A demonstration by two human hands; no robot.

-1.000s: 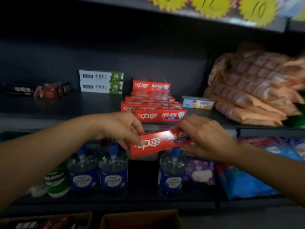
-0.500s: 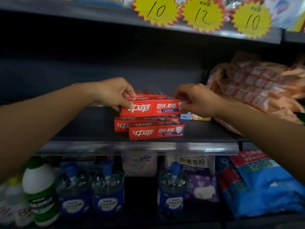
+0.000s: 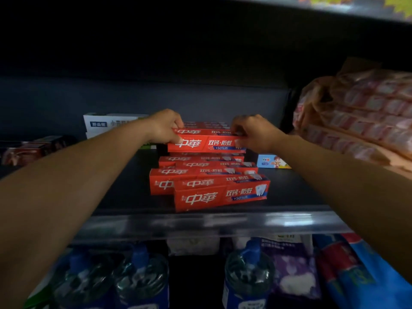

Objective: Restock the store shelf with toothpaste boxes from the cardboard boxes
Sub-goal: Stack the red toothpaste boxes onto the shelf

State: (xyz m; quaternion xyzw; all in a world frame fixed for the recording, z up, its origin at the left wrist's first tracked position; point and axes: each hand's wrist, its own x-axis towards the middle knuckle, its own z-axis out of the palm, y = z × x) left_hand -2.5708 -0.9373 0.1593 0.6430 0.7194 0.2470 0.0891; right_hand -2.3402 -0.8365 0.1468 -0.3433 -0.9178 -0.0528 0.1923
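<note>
A person reaches both bare arms into a dark metal store shelf (image 3: pixel 289 197) and holds 1 long red cardboard toothpaste box (image 3: pixel 206 142) level, its printed face toward the camera. The left hand (image 3: pixel 165 126) pinches the left end of that box, thumb on the front face and fingers curled over the top edge. The right hand (image 3: pixel 254 132) pinches the right end the same way, thumb on the front near the blue strip. The held box sits at the top of a stack of matching red toothpaste boxes (image 3: pixel 214 186), toward the back of it; whether its underside already touches the box below cannot be told. The stack steps down toward the shelf's front lip, with the lowest front box lying slightly askew, its right end angled back.

Left of the stack, against the rear wall, stand white rectangular cartons with blue labels (image 3: pixel 107 124), partly hidden by the left forearm. Further left of the stack lies a dark red and black packet (image 3: pixel 33 150), blurred. Just right of the stack sits a small light-blue carton with a cartoon print (image 3: pixel 270 161). Further right of the stack, pink and orange plastic-wrapped packs (image 3: pixel 356 112) are piled high.

Below the stack, under the shelf lip, stand 3 clear bottles with blue caps (image 3: pixel 247 273), beside a purple bag (image 3: pixel 294 268) and a blue and red bag (image 3: pixel 356 275).
</note>
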